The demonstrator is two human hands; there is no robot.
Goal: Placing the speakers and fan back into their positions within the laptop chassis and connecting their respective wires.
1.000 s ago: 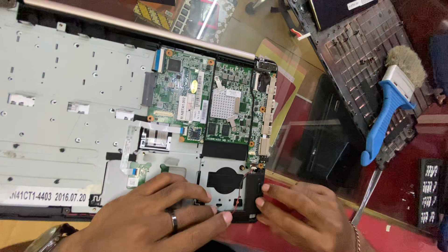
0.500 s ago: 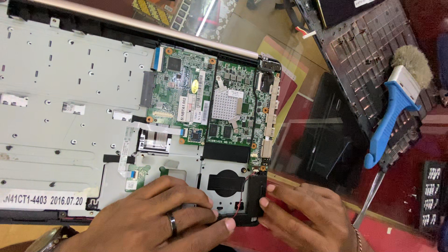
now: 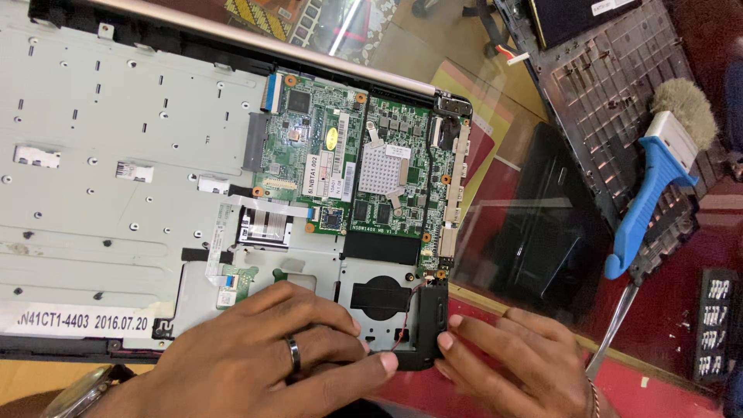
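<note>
A glass-topped worktop (image 3: pixel 511 139) with red and yellow showing beneath it carries an opened laptop chassis (image 3: pixel 116 155), its grey metal plate bare and a green motherboard (image 3: pixel 356 166) seated right of centre. Both hands meet at the chassis's near right corner: the left hand (image 3: pixel 263 360), a ring on one finger, lies flat with its fingers together, thumb tip pressing the black speaker module (image 3: pixel 427 325); the right hand (image 3: pixel 515 364) has its fingers spread, fingertips touching the same module's outer edge. The module sits in that corner, beside the round fan recess (image 3: pixel 379 298). Right of the chassis lie a black panel (image 3: pixel 542 232), a removed bottom cover (image 3: pixel 611 85) and a blue-handled brush (image 3: pixel 654 186); bare glass lies between chassis and panel.
</note>
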